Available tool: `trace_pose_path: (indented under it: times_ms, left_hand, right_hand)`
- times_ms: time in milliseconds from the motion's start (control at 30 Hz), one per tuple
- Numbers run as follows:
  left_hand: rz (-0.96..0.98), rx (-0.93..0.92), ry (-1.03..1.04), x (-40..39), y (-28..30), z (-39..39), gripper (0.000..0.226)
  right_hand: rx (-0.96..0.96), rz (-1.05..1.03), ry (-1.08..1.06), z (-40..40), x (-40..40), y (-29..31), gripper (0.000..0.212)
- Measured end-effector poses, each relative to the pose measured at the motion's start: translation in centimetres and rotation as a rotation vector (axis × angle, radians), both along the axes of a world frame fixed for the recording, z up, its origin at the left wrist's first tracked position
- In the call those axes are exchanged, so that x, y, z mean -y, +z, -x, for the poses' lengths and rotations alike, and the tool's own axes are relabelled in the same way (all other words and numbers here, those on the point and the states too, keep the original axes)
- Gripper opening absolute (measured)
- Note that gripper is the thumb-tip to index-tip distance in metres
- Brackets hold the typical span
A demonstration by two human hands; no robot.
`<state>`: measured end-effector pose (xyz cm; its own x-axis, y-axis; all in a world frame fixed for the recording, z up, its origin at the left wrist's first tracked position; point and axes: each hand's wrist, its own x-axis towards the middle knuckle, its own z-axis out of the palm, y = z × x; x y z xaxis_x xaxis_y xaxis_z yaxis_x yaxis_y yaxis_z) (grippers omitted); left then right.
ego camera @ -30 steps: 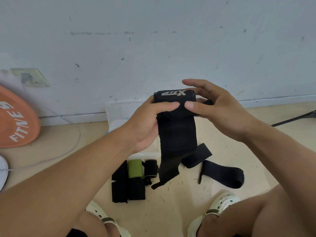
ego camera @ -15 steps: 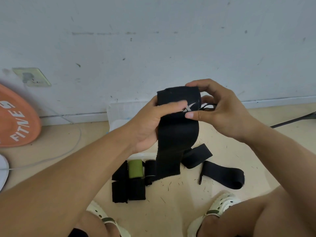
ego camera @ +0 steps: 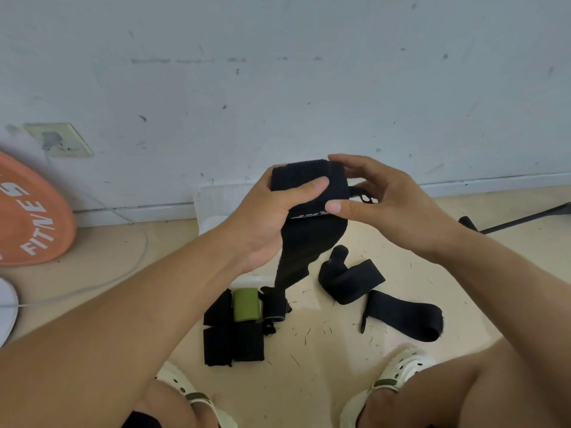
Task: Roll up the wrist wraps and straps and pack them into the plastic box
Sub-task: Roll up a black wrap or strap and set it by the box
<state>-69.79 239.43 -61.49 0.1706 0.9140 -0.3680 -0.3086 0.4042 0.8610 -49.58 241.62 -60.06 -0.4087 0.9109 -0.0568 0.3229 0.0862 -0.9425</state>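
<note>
I hold a black wrist wrap (ego camera: 309, 193) up in front of the wall, partly rolled, its loose tail hanging toward the floor. My left hand (ego camera: 262, 223) grips the roll with the thumb across its front. My right hand (ego camera: 389, 205) pinches the roll's right side between thumb and fingers. Behind my hands stands the clear plastic box (ego camera: 216, 202), mostly hidden. On the floor lie a loose black wrap (ego camera: 349, 282) and a flat black strap (ego camera: 404, 316). Several rolled wraps, one of them green (ego camera: 245, 304), sit lower left.
An orange weight plate (ego camera: 27, 211) leans on the wall at left, with a white cable (ego camera: 123, 267) trailing over the floor. A black bar (ego camera: 519, 220) lies at right. My feet in white clogs (ego camera: 398, 372) are at the bottom.
The roll has grown thicker and the white logo has turned from the top down to the front lower edge. The hanging tail is shorter and has lifted off the floor.
</note>
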Motion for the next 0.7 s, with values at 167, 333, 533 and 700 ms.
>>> trace_pose_path:
  times_ms: [167,333,533,700]
  left_hand:
    - [-0.040,-0.037,-0.017,0.23,-0.03,-0.25,0.071]
    - [-0.054,-0.018,-0.136,0.41,0.25,-0.50,0.059]
    - [-0.018,0.047,-0.063,0.34,0.21,-0.41,0.066]
    - [-0.041,-0.020,-0.008,0.30,0.13,-0.18,0.070]
  right_hand:
    - [-0.020,0.041,0.033,-0.24,0.02,-0.31,0.048]
    - [-0.022,-0.108,-0.030,-0.22,-0.18,-0.41,0.051]
    - [-0.014,-0.202,-0.031,0.08,0.04,-0.32,0.055]
    - [-0.052,0.116,0.014,-0.50,-0.12,0.45,0.059]
